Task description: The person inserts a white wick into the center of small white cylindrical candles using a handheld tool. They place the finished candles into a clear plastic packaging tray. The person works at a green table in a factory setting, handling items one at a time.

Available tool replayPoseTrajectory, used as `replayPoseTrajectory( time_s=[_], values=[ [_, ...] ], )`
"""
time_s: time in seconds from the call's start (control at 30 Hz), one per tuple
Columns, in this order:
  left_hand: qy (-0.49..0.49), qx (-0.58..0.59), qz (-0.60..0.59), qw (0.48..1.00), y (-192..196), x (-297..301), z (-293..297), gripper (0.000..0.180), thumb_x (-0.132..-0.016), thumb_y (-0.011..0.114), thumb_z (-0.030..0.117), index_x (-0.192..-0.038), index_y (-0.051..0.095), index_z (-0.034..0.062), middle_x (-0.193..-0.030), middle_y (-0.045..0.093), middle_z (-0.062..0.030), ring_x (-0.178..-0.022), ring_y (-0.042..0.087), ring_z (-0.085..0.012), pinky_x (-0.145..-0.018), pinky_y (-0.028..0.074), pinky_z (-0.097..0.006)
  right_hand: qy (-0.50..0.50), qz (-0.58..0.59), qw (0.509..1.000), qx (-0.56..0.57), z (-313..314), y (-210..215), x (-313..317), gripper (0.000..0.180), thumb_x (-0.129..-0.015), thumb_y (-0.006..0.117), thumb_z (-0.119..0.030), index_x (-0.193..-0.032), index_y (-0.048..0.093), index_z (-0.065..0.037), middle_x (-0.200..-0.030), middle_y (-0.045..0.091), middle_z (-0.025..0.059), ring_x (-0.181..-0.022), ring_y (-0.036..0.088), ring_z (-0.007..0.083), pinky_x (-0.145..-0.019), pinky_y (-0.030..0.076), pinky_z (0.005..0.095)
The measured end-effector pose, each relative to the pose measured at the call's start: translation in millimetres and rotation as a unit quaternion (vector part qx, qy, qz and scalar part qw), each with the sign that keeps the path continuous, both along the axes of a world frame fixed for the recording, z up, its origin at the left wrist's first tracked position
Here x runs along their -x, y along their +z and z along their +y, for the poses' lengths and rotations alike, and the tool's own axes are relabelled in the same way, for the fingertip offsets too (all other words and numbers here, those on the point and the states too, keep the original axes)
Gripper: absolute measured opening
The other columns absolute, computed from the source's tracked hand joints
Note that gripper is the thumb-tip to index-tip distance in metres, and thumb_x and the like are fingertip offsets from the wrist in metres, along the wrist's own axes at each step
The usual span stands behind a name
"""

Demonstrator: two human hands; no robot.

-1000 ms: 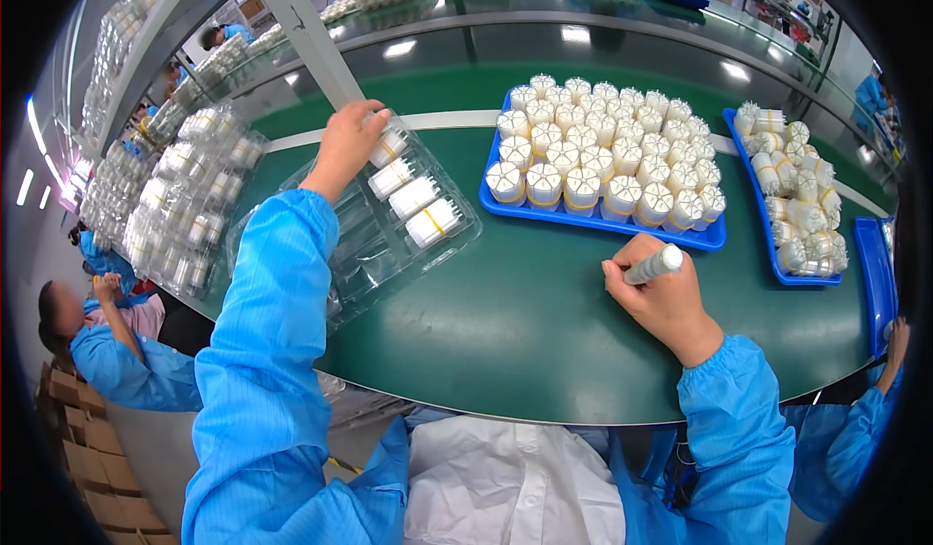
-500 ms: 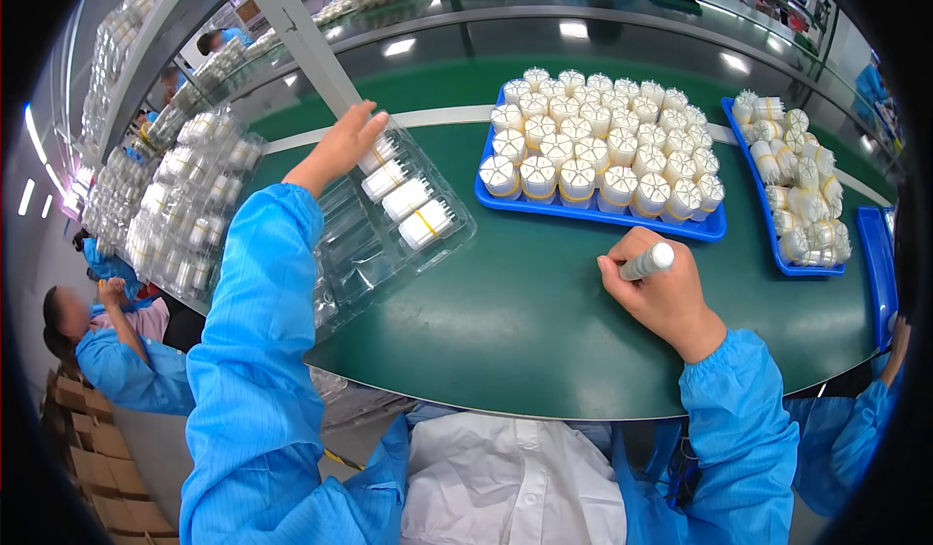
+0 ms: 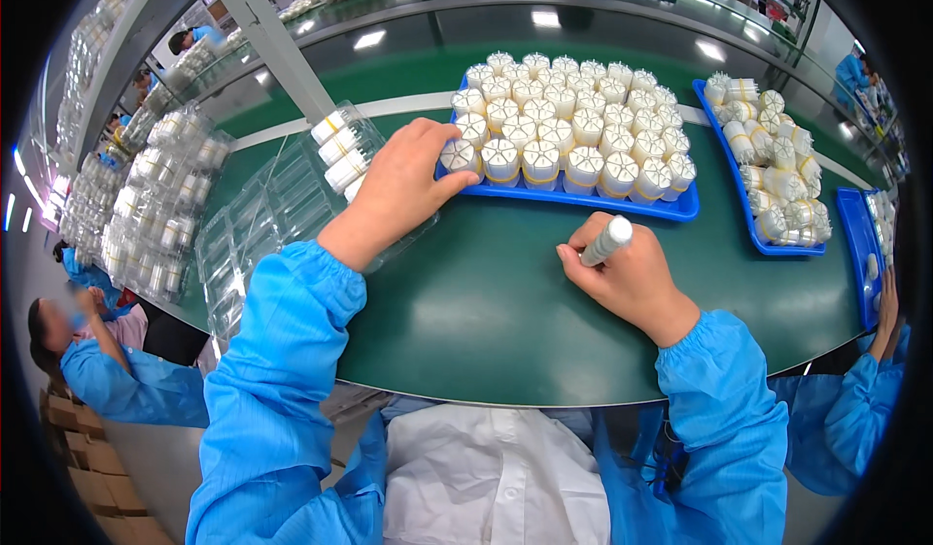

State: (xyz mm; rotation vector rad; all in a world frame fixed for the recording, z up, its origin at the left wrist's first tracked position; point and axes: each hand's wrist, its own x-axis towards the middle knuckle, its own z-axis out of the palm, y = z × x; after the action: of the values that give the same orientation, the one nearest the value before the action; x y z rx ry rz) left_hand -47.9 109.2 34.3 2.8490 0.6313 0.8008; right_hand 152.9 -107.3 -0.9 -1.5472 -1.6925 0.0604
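Left hand (image 3: 408, 178): thumb and fingers parted around white bundle (image 3: 459, 157) at near-left corner of blue tray (image 3: 680, 208); I cannot tell grip firmness. Right hand (image 3: 632, 281): fingers pinch pale cylinder (image 3: 608, 241). I advise even pressure, straight lift, adjacent bundles (image 3: 501, 163) undisturbed.

A factory workroom is being indicated by a green workbench (image 3: 486, 322), blue trays (image 3: 671, 208) of identical white cylinders (image 3: 539, 161) and blue-coated workers (image 3: 136, 385).

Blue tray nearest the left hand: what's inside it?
Upright white bundles, some visibly yellow-banded, pack the blue tray. They hide its floor; the left hand partly covers its front-left corner.
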Motion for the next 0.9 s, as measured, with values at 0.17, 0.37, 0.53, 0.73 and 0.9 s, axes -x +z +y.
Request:
replayPoseTrajectory(
  time_s=[0.17,0.37,0.53,0.73,0.9],
  values=[
    [0.013,0.069,-0.134,0.989,-8.7,-0.7,-9.2,0.042,-0.081,0.079,0.009,-0.120,0.064,0.0012,-0.110,0.064,-0.0093,-0.096,0.063,-0.0222,-0.087,0.052,-0.032,-0.004,0.114,0.990,0.083,-1.5,7.3,-0.2,0.024,-0.087,0.079,-0.022,-0.084,0.067,-0.001,-0.073,0.066,0.0084,-0.062,0.064,0.0191,-0.057,0.050,0.0336],
    [-0.156,0.184,-0.106,0.965,3.2,-2.1,-83.8,0.047,-0.076,0.079,0.006,-0.119,0.063,0.0033,-0.109,0.060,-0.0105,-0.098,0.061,-0.0234,-0.085,0.051,-0.033,-0.028,0.268,0.961,0.064,-0.2,7.8,-2.6,0.015,-0.090,0.075,-0.013,-0.086,0.069,-0.001,-0.071,0.068,0.0030,-0.063,0.062,0.0089,-0.056,0.047,0.0263],
    [-0.208,0.189,-0.062,0.958,-26.3,-9.6,-99.7,0.051,-0.074,0.088,0.016,-0.118,0.064,0.0045,-0.104,0.059,-0.0103,-0.092,0.062,-0.0258,-0.076,0.052,-0.036,-0.015,0.266,0.964,-0.024,-7.2,23.4,2.9,0.010,-0.085,0.076,-0.005,-0.079,0.068,-0.002,-0.075,0.066,0.0032,-0.064,0.059,0.0092,-0.055,0.044,0.0256],
    [-0.210,0.190,-0.087,0.955,-31.7,-12.4,-100.4,0.054,-0.073,0.091,0.020,-0.118,0.065,0.0041,-0.103,0.059,-0.0101,-0.089,0.061,-0.0252,-0.073,0.052,-0.035,0.008,0.151,0.987,-0.055,-8.3,18.7,9.3,0.010,-0.085,0.076,-0.004,-0.080,0.067,-0.003,-0.072,0.063,0.0038,-0.060,0.058,0.0132,-0.053,0.043,0.0301],
    [-0.201,0.171,-0.099,0.959,-31.3,-14.9,-104.1,0.055,-0.073,0.091,0.021,-0.117,0.064,0.0032,-0.102,0.059,-0.0100,-0.089,0.061,-0.0257,-0.073,0.052,-0.036,-0.009,0.158,0.987,-0.002,-9.8,17.5,13.8,0.012,-0.086,0.075,-0.006,-0.080,0.066,-0.002,-0.073,0.064,0.0042,-0.063,0.059,0.0123,-0.055,0.044,0.0291]
  ],
)
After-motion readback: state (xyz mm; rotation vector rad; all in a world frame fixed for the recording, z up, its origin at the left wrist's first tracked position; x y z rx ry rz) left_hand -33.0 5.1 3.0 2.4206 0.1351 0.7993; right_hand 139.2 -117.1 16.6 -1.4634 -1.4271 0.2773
